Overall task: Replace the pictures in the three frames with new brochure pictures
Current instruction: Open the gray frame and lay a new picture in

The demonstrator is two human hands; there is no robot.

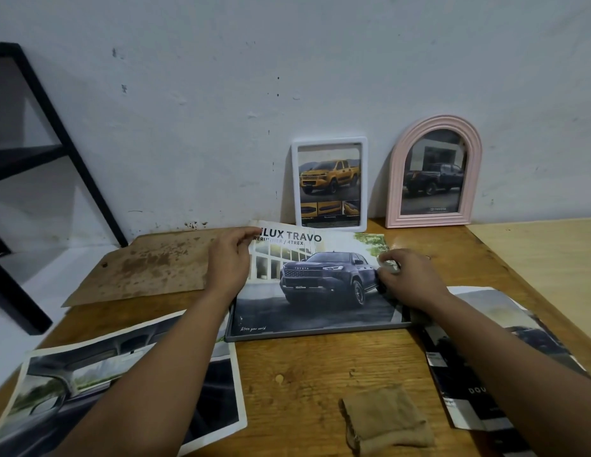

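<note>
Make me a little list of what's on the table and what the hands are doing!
table: wooden table against a white wall
white frame: upright against wall, yellow truck picture
pink arched frame: upright against wall, dark truck picture
grey frame: flat on table, under the brochure page
brochure page: dark truck, top overhangs the frame
left hand: on the page's top-left corner
right hand: pressing the page's right side
loose pictures: one near left, one far right
cloth: folded, near front
backing board: brown, lying left
</note>
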